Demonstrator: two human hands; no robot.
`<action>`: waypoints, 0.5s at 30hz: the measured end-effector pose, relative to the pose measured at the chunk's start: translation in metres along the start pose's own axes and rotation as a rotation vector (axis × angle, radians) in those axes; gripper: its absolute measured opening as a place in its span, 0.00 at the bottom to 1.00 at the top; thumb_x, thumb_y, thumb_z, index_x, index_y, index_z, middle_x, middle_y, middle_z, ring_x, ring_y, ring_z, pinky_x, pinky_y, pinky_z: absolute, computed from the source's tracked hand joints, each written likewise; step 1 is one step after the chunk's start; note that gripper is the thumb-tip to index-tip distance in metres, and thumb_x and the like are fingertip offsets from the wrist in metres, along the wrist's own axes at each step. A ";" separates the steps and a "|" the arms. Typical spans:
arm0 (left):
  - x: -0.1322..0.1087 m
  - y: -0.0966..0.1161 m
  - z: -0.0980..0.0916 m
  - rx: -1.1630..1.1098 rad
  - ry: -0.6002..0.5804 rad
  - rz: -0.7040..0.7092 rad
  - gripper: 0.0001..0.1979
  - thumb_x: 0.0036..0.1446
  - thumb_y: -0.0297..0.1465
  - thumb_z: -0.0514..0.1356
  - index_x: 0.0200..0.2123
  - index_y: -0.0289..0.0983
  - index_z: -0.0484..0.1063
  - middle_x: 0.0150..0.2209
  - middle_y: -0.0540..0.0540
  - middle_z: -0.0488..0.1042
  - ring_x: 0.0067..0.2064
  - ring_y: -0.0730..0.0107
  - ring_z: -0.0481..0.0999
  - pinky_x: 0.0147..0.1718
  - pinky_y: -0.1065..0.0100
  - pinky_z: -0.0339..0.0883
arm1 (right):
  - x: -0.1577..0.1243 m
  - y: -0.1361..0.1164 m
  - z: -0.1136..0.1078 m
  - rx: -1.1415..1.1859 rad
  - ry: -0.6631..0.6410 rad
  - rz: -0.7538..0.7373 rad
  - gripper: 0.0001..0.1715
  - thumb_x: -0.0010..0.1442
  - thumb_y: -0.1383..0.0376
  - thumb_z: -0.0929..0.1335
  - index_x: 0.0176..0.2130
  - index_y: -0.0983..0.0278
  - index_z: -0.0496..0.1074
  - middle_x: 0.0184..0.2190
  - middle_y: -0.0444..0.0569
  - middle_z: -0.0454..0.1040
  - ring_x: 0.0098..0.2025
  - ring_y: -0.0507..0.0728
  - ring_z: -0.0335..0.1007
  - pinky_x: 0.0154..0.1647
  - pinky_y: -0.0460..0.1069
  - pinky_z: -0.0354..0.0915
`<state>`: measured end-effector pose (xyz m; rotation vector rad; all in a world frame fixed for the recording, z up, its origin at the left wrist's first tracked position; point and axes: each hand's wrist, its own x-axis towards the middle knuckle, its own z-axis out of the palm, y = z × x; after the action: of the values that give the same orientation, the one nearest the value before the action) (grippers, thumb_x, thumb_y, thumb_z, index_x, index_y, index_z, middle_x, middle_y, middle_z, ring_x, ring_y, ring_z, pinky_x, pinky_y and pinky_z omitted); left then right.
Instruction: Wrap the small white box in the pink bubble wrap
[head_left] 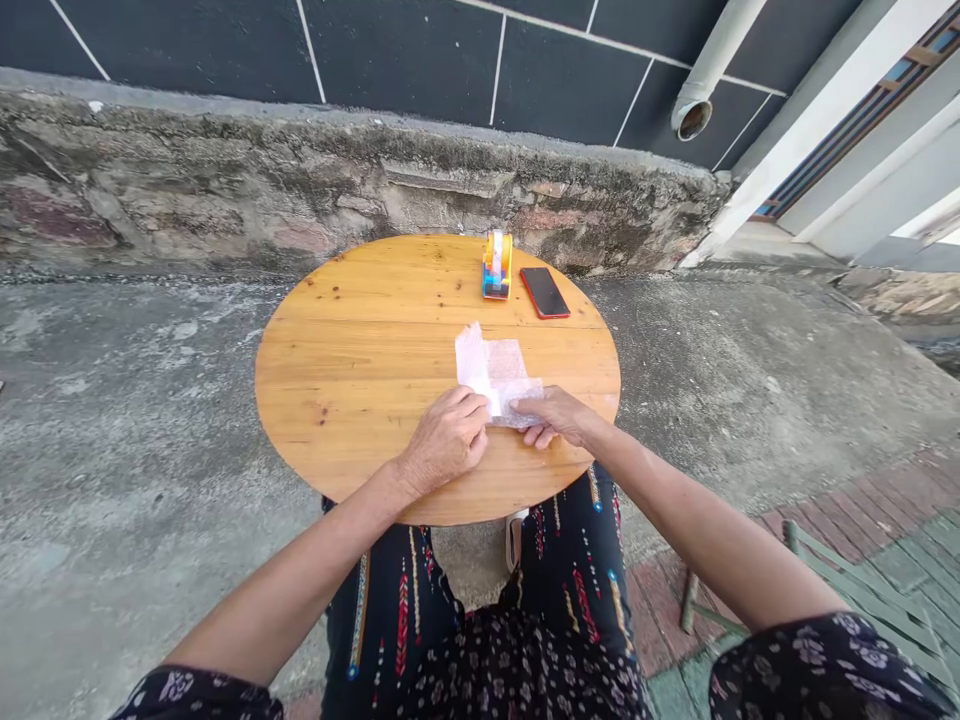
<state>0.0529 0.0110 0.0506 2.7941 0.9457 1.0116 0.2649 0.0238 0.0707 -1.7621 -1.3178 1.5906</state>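
Observation:
A thin, whitish translucent sheet (506, 360), partly folded, lies over the middle of the round wooden table (360, 350). My left hand (450, 435) has its fingers curled at the sheet's lower left edge, pinching it. On the right, my right hand (553, 415) grips the folded lower right part, thumb on top and fingers underneath. Beyond the sheet stands a yellow and blue tape dispenser (496, 268) with a roll in it. Beside the dispenser, to its right, is a dark-screened phone (545, 293) with a red edge.
A low stone wall (300, 190) runs behind the table, with dark tiles above it. An open pipe (694, 118) sticks out at the upper right. My legs are under the near table edge. A green slatted chair (870, 590) stands at the lower right.

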 end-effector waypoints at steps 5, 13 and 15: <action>0.001 0.000 0.000 -0.009 -0.005 -0.007 0.07 0.52 0.20 0.54 0.28 0.35 0.69 0.36 0.42 0.75 0.42 0.60 0.69 0.42 0.60 0.67 | 0.001 -0.009 0.008 -0.144 0.045 0.004 0.12 0.56 0.63 0.71 0.26 0.67 0.69 0.16 0.44 0.72 0.17 0.50 0.70 0.13 0.40 0.65; 0.003 0.001 -0.003 0.011 -0.028 0.001 0.07 0.52 0.20 0.54 0.26 0.36 0.67 0.34 0.42 0.74 0.42 0.60 0.70 0.40 0.61 0.68 | 0.010 -0.014 0.020 -0.243 0.103 0.001 0.10 0.55 0.70 0.67 0.22 0.67 0.67 0.13 0.42 0.69 0.15 0.51 0.69 0.11 0.41 0.63; 0.004 0.001 -0.004 0.016 -0.042 0.002 0.07 0.52 0.20 0.54 0.26 0.36 0.67 0.34 0.43 0.74 0.41 0.60 0.70 0.40 0.61 0.68 | 0.011 -0.013 0.022 -0.261 0.123 -0.013 0.10 0.53 0.71 0.66 0.22 0.66 0.67 0.12 0.42 0.68 0.14 0.51 0.69 0.11 0.41 0.62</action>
<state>0.0533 0.0120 0.0567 2.8182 0.9506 0.9462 0.2384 0.0335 0.0699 -1.9637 -1.5282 1.3274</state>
